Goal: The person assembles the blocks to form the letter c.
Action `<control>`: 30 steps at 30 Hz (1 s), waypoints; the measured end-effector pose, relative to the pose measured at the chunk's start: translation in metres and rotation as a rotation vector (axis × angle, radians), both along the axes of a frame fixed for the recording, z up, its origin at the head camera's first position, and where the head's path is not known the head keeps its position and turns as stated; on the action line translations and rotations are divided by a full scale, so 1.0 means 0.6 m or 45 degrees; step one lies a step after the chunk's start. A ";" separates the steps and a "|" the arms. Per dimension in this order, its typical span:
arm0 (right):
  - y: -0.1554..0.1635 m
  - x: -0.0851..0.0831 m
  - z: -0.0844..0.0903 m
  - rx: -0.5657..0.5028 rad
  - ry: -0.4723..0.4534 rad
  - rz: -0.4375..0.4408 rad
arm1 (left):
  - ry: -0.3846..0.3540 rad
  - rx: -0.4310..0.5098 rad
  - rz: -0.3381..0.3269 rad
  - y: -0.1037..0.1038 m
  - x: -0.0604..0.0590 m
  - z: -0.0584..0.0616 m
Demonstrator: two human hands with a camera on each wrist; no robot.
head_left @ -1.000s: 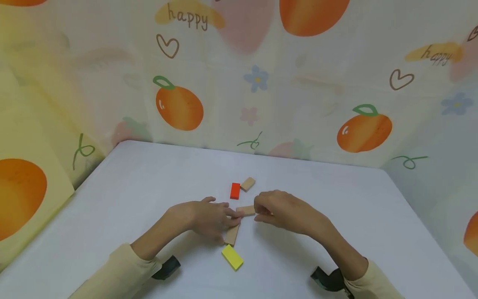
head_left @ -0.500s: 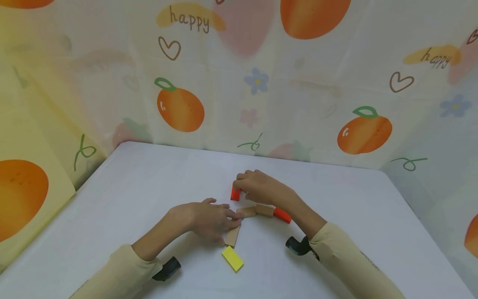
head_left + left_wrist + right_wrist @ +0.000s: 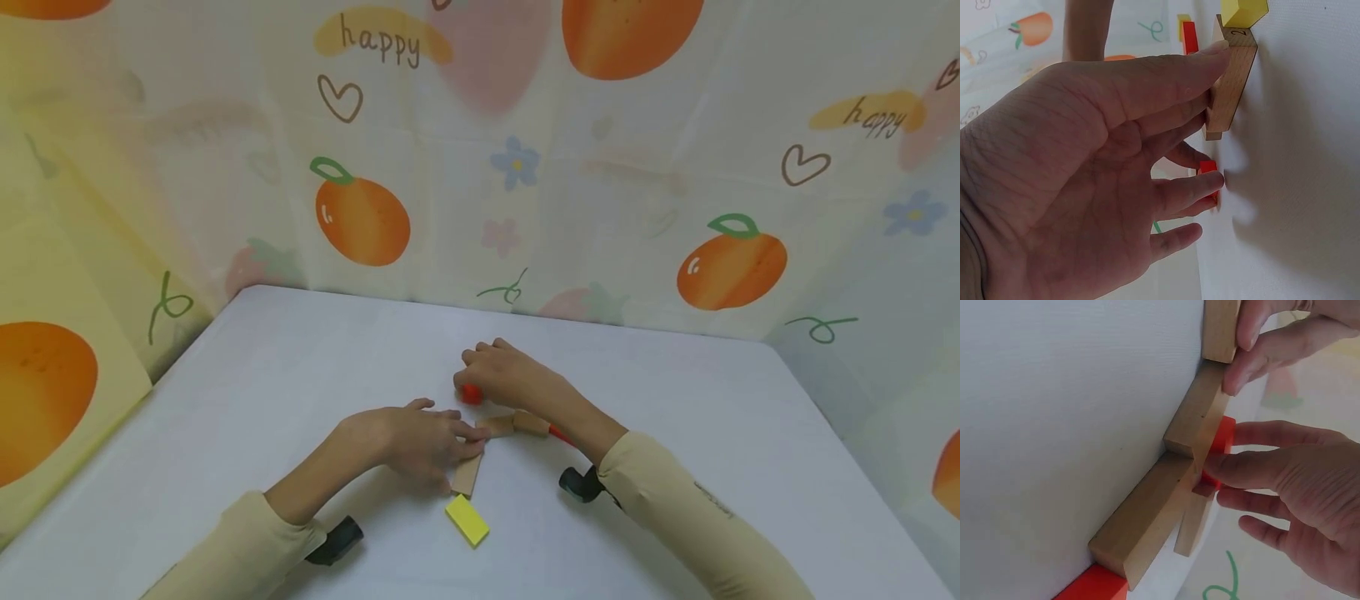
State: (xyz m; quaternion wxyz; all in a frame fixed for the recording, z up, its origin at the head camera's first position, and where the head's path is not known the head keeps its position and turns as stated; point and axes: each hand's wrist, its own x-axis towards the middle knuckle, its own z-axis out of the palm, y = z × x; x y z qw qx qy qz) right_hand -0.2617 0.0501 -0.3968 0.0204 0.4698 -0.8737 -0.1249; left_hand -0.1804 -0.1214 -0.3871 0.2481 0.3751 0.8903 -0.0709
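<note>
My left hand [image 3: 453, 440] lies flat, its straight fingers pressing a wooden block [image 3: 465, 473] and the end of a second wooden block [image 3: 498, 427]. In the left wrist view the left hand [image 3: 1166, 125] touches that wooden block [image 3: 1232, 81] edge-on. A third wooden block [image 3: 531, 423] and a red block [image 3: 558, 433] continue the row under my right forearm. Farther back, my right hand [image 3: 483, 375] curls over another red block [image 3: 471, 394]. In the right wrist view its thumb [image 3: 1241, 470] and fingers pinch this red block [image 3: 1221, 440]. A tan block behind it is mostly hidden.
A yellow block [image 3: 467, 518] lies near the front, just below the wooden row. The white table [image 3: 262, 375] is walled on three sides by a fruit-print curtain [image 3: 360, 217]. Both forearms wear cream sleeves with wrist cameras.
My right hand left the wooden row and reached back to the far red block, covering the tan block. A wooden block and a red block now show in the row. The left hand stayed put.
</note>
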 end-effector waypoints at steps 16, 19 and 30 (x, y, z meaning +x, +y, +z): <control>0.011 0.017 0.020 -0.050 -0.017 -0.016 | -0.017 0.036 0.023 0.004 0.000 -0.003; 0.024 0.031 0.030 -0.079 0.045 0.002 | -0.006 0.026 0.006 0.003 -0.001 -0.004; 0.068 0.112 0.054 -0.165 0.117 0.066 | 0.008 0.003 -0.005 -0.002 -0.003 -0.006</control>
